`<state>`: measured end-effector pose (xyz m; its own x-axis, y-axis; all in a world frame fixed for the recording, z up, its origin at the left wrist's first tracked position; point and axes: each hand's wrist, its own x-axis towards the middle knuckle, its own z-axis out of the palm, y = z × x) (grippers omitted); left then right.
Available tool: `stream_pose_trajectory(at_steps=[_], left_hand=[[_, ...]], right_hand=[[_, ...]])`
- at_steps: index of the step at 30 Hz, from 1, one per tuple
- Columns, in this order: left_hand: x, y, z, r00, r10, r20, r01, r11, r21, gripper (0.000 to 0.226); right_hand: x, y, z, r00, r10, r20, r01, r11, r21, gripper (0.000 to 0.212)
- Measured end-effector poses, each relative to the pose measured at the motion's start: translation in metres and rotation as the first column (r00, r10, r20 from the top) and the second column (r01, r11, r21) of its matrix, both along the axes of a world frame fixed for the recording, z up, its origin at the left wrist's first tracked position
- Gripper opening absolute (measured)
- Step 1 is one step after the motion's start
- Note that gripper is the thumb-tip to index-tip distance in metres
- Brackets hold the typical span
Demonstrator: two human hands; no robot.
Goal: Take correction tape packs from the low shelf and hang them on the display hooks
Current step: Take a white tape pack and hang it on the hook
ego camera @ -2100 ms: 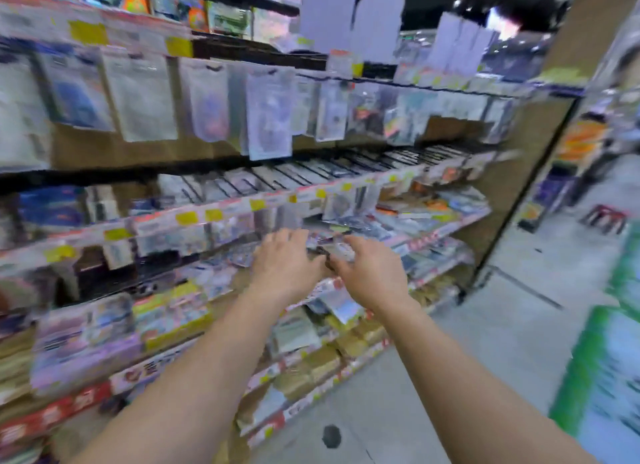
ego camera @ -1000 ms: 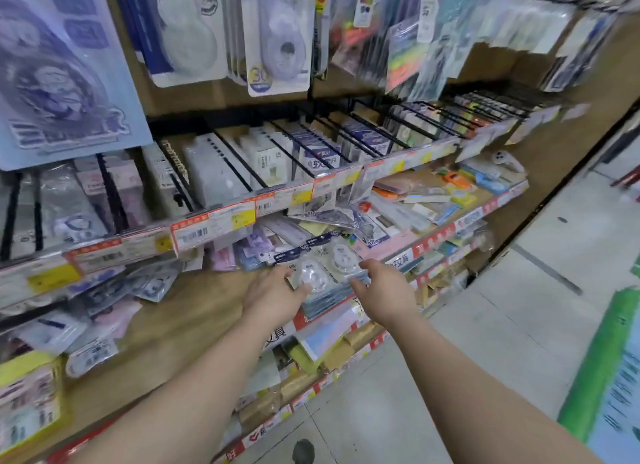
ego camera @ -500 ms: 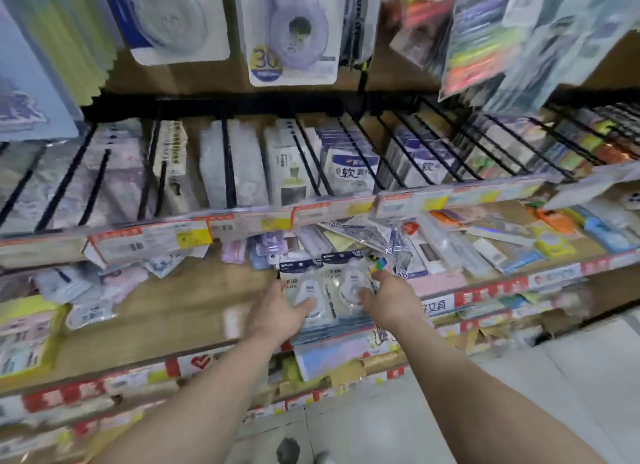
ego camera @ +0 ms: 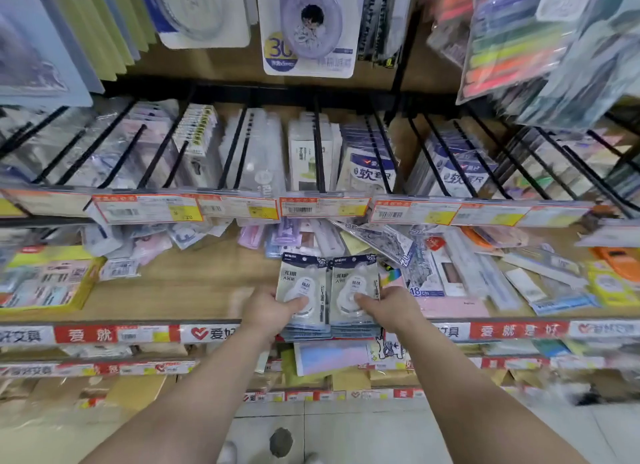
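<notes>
Two stacks of correction tape packs lie side by side at the front of the low wooden shelf [ego camera: 180, 290]. My left hand [ego camera: 268, 311] grips the left stack [ego camera: 302, 283], thumb on top of the uppermost pack. My right hand [ego camera: 389, 309] grips the right stack [ego camera: 355, 281] the same way. Each pack is pale with a dark blue header and a white dispenser inside. Above the shelf run black display hooks [ego camera: 318, 152] loaded with hanging packs behind a strip of price labels [ego camera: 322, 207].
Loose stationery packs and rulers [ego camera: 460, 266] crowd the shelf to the right of the stacks. A yellow pack [ego camera: 45, 280] lies at the far left. Larger blister cards [ego camera: 308, 27] hang overhead. Lower shelves hold paper goods, and tiled floor [ego camera: 346, 436] shows below.
The view has swung from the aisle toward the shelf and closed in. Both hands dropped to the low shelf and took hold of the two stacks of packs.
</notes>
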<state>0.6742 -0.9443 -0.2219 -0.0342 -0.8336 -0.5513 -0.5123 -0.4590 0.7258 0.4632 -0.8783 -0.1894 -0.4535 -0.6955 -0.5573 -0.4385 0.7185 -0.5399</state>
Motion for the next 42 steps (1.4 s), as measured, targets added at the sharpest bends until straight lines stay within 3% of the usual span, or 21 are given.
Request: stream_pose_trajectory(at_steps=[3, 6, 10, 13, 18, 21, 23, 27, 31, 35, 39, 42], left_hand=[[0.008, 0.004, 0.004, 0.995, 0.086, -0.053, -0.087, 0.996, -0.014, 0.046], [0.017, 0.014, 0.01, 0.976, 0.144, -0.165, -0.149, 0.989, -0.016, 0.047], [0.037, 0.024, 0.017, 0.928, 0.252, -0.276, -0.27, 0.962, -0.029, 0.05], [0.064, 0.028, 0.021, 0.905, 0.321, -0.28, -0.349, 0.936, -0.053, 0.055], [0.123, 0.042, 0.035, 0.846, 0.44, -0.299, -0.489, 0.865, -0.11, 0.053], [0.167, 0.054, 0.043, 0.8, 0.514, -0.31, -0.57, 0.812, -0.126, 0.05], [0.199, 0.063, 0.047, 0.762, 0.552, -0.339, -0.62, 0.774, -0.131, 0.042], [0.279, 0.08, 0.057, 0.705, 0.605, -0.371, -0.687, 0.713, -0.141, 0.025], [0.366, 0.096, 0.068, 0.672, 0.624, -0.399, -0.726, 0.662, -0.187, 0.016], [0.457, 0.108, 0.078, 0.68, 0.598, -0.423, -0.716, 0.665, -0.21, 0.037], [0.534, 0.122, 0.094, 0.647, 0.602, -0.467, -0.745, 0.628, -0.224, 0.027], [0.582, 0.13, 0.106, 0.619, 0.604, -0.502, -0.771, 0.589, -0.243, 0.029]], right_hand=[[-0.003, 0.001, 0.0, 0.995, 0.018, 0.098, -0.013, 0.998, -0.053, 0.051], [0.005, 0.001, 0.0, 0.988, 0.041, 0.147, -0.027, 0.995, -0.095, 0.08], [0.031, -0.006, -0.001, 0.967, 0.061, 0.249, -0.02, 0.987, -0.162, 0.082], [0.06, -0.017, 0.002, 0.944, 0.132, 0.302, -0.071, 0.976, -0.207, 0.074], [0.122, -0.034, 0.016, 0.92, 0.31, 0.24, -0.251, 0.936, -0.245, 0.053], [0.171, -0.043, 0.027, 0.873, 0.421, 0.247, -0.354, 0.894, -0.276, 0.049], [0.206, -0.051, 0.027, 0.837, 0.5, 0.222, -0.436, 0.855, -0.28, 0.058], [0.295, -0.055, 0.04, 0.783, 0.555, 0.281, -0.474, 0.825, -0.308, 0.02], [0.39, -0.056, 0.043, 0.742, 0.616, 0.265, -0.507, 0.774, -0.38, 0.041], [0.486, -0.051, 0.055, 0.7, 0.68, 0.219, -0.545, 0.707, -0.451, 0.035], [0.568, -0.048, 0.072, 0.649, 0.737, 0.188, -0.569, 0.635, -0.523, 0.015], [0.621, -0.041, 0.088, 0.602, 0.771, 0.21, -0.559, 0.594, -0.578, 0.019]])
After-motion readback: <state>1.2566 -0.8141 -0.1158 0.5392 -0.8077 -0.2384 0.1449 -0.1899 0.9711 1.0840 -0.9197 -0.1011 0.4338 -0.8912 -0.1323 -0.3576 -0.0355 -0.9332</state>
